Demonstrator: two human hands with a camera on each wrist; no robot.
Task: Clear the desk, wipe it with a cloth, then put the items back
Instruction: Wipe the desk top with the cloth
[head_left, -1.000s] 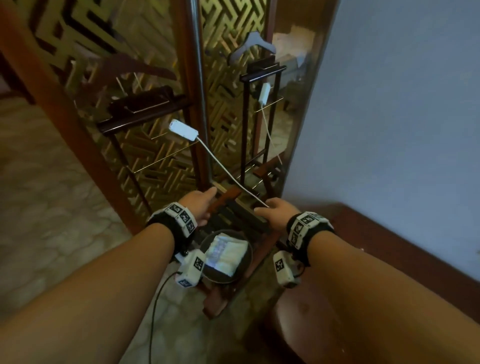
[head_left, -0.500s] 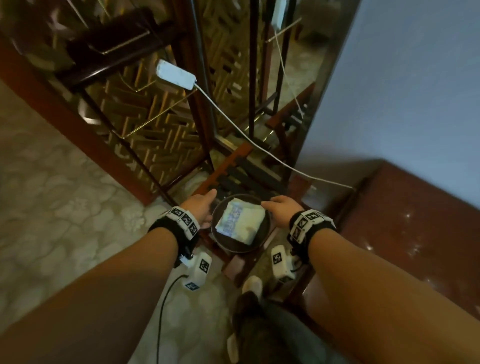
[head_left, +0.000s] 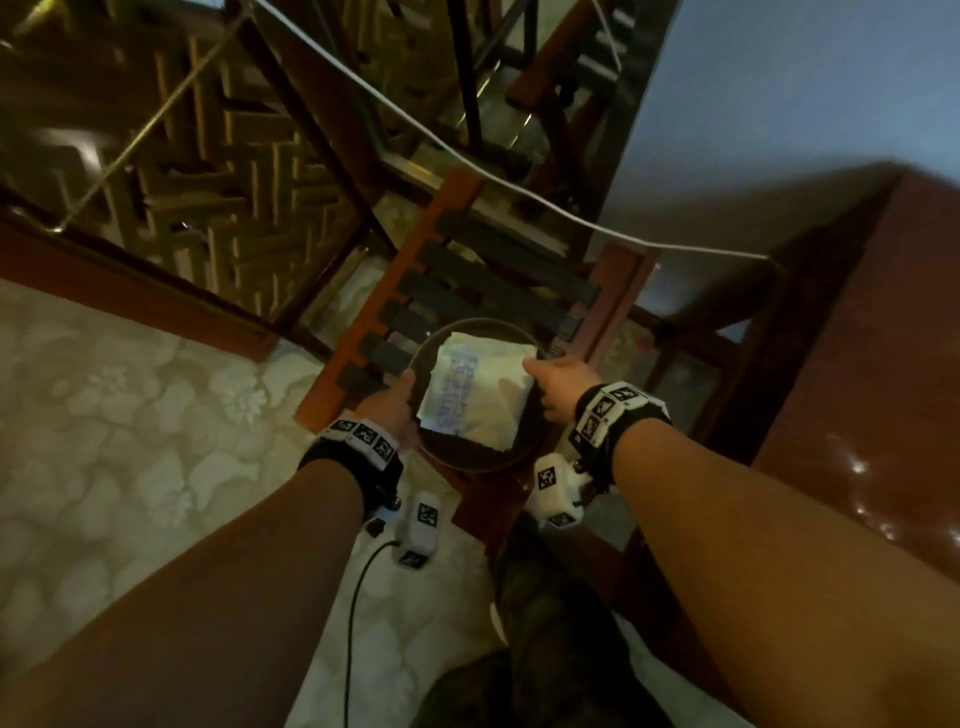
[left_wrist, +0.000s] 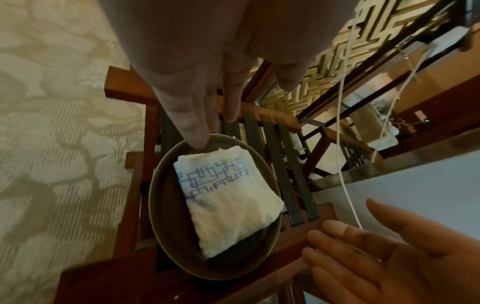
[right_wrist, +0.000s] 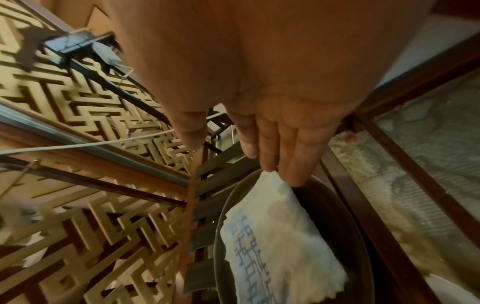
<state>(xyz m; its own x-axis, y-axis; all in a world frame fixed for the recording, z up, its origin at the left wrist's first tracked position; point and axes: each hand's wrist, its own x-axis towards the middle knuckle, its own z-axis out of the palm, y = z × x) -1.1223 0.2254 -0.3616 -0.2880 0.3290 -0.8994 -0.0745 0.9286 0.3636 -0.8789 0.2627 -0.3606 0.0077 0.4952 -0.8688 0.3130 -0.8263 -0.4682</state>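
Note:
A dark round plate (head_left: 467, 462) sits on a low slatted wooden rack (head_left: 493, 280) and holds a folded white cloth (head_left: 478, 395) with a blue pattern. My left hand (head_left: 389, 405) is at the plate's left rim. In the left wrist view its thumb tip touches the plate (left_wrist: 161, 205) rim beside the cloth (left_wrist: 226, 201), with the fingers of the left hand (left_wrist: 207, 123) straight over the slats. My right hand (head_left: 558, 384) is at the right rim. In the right wrist view the right hand (right_wrist: 272, 154) has straight fingers whose tips reach the cloth (right_wrist: 280, 236) corner. It holds nothing.
A white cable (head_left: 519, 192) hangs across above the rack. A gold lattice screen (head_left: 208, 182) stands behind it. A glossy reddish wooden desk (head_left: 857, 389) is at the right, against a pale wall. Patterned carpet (head_left: 130, 441) covers the floor at the left.
My view has tipped downward. Both hands have come down from the rack's upper rail to the two sides of the plate.

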